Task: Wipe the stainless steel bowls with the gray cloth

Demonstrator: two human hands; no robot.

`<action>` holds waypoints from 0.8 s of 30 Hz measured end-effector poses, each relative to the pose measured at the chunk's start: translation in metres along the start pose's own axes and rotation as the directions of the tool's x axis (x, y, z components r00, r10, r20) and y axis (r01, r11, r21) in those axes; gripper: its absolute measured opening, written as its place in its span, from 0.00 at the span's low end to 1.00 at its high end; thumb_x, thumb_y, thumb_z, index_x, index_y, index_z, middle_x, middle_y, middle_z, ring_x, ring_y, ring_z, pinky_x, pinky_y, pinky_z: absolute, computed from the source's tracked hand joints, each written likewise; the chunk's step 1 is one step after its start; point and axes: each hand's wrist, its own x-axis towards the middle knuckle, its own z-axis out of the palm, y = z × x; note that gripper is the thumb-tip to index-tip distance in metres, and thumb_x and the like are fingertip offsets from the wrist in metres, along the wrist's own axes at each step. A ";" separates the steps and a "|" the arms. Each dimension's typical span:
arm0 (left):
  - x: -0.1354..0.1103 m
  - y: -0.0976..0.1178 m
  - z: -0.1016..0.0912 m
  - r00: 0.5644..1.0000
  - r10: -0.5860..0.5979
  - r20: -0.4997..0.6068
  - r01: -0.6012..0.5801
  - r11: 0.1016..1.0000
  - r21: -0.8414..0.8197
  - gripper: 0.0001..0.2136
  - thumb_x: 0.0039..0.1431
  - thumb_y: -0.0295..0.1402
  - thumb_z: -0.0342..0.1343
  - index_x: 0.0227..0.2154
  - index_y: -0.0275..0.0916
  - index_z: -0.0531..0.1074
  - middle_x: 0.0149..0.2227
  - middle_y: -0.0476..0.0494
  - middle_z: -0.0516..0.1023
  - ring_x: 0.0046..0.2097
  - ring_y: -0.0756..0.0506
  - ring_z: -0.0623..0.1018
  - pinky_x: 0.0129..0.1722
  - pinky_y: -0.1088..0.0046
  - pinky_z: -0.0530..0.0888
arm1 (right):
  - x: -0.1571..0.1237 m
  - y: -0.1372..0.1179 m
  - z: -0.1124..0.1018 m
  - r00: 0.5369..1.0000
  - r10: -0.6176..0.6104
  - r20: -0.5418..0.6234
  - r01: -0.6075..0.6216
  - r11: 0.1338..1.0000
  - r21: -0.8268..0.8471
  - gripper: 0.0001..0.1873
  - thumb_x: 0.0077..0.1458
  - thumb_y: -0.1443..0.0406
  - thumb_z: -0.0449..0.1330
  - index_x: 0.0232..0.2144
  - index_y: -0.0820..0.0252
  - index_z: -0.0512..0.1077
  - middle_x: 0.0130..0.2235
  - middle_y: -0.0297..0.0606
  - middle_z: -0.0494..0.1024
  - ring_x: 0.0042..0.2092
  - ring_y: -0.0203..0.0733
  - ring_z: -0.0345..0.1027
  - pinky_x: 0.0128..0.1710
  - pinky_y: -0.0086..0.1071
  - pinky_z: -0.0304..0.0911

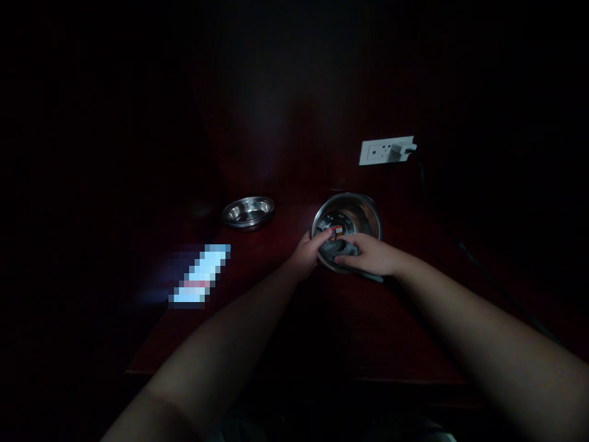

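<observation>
A shiny steel bowl [365, 215], deep and round, is tilted with its opening toward me. My left hand [304, 255] grips its left rim, thumb over the edge. A grey textured cloth [335, 248] lies over the near lower part of the rim, and my right hand [376, 254] is closed on it, fingers reaching into the bowl. A small orange and black label [338, 230] shows inside the bowl near my left thumb. The underside of the bowl is hidden.
Shallow steel dishes [248, 212], seemingly stacked, sit on the dark red table [276, 294] to the left. A bright pixelated screen [201, 276] lies nearer. Behind, a white wall socket [380, 151] holds a plug; a dark cable [478, 263] runs down the right.
</observation>
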 end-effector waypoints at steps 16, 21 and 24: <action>0.001 0.003 0.002 0.992 -0.012 -0.125 0.021 0.997 0.075 0.13 0.48 0.32 0.57 0.38 0.34 0.72 0.33 0.41 0.78 0.37 0.45 0.77 0.45 0.66 0.69 | 0.002 0.003 0.010 0.992 -0.043 -0.121 0.050 0.997 0.053 0.17 0.48 0.61 0.57 0.41 0.62 0.68 0.40 0.40 0.75 0.41 0.41 0.69 0.44 0.37 0.62; 0.001 0.003 0.001 0.989 -0.114 -0.091 0.114 0.993 -0.002 0.13 0.51 0.35 0.56 0.39 0.34 0.72 0.34 0.40 0.79 0.37 0.45 0.77 0.43 0.67 0.71 | 0.001 0.003 0.011 0.994 -0.034 -0.107 0.033 0.999 -0.009 0.18 0.47 0.60 0.58 0.42 0.58 0.67 0.43 0.39 0.74 0.43 0.42 0.68 0.47 0.38 0.61; 0.000 0.005 -0.001 0.981 -0.191 -0.038 0.191 0.982 -0.012 0.16 0.52 0.40 0.55 0.40 0.34 0.72 0.36 0.38 0.78 0.37 0.43 0.78 0.42 0.64 0.72 | 0.001 0.004 0.011 0.994 -0.043 -0.099 0.042 0.999 -0.012 0.19 0.47 0.60 0.58 0.43 0.58 0.66 0.43 0.39 0.74 0.44 0.42 0.68 0.48 0.38 0.60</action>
